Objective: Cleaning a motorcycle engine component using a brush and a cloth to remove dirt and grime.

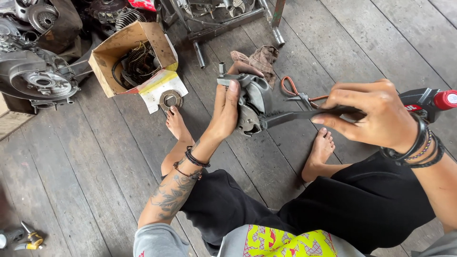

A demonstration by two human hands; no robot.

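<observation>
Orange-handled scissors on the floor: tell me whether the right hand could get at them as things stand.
Probably not right away. The scissors lie uncovered on the planks, but the right hand is closed on a dark tool, and the grey metal part in the left hand sits alongside.

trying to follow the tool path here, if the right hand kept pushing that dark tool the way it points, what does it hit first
The right hand points its dark tool leftward. The tip already sits at the grey metal part held in the left hand, so that part comes first, likely its lower round section; exact contact depth is unclear.
</observation>
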